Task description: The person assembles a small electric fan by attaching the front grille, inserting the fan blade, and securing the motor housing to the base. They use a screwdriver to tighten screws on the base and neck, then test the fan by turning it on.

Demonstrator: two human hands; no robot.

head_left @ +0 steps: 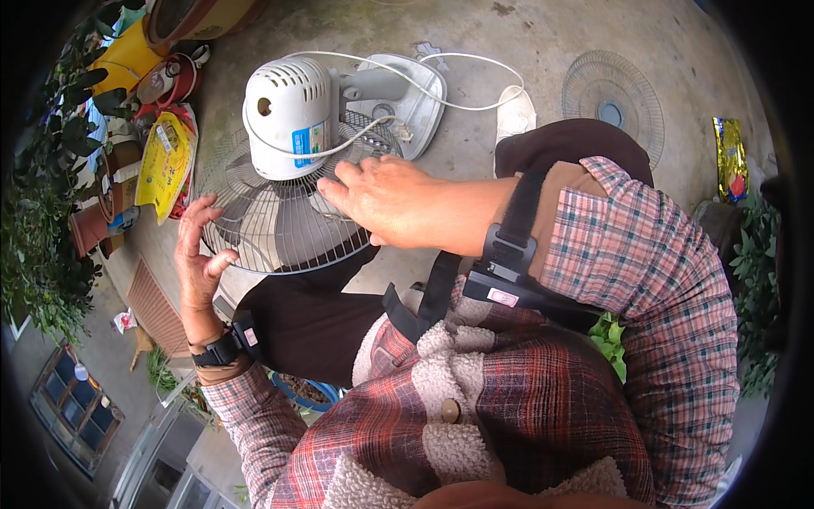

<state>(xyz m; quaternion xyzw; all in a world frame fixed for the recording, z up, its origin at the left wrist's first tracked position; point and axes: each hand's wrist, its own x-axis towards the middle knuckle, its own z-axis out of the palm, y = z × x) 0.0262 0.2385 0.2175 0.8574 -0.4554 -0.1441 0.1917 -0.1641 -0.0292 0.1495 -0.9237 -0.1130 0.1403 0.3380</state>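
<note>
A white electric fan lies tipped over before me, its motor housing (284,106) up and its wire rear cage (292,242) between my legs. Grey blades show through the wires. The stand's base (430,114) points away, and a white power cord (465,108) loops over the housing and base. My right hand (381,199) reaches across the cage beside the housing, fingers stretched out; whether it presses on the wires I cannot tell. At the cage's left rim my left hand (199,250) stands with fingers spread and nothing between them.
A loose round fan grille (613,93) with a blue centre lies on the concrete floor at the far right, near my white shoe (514,114). A gold packet (730,159) lies beyond it. At left are a yellow basket (167,161), pots and leafy plants (42,237).
</note>
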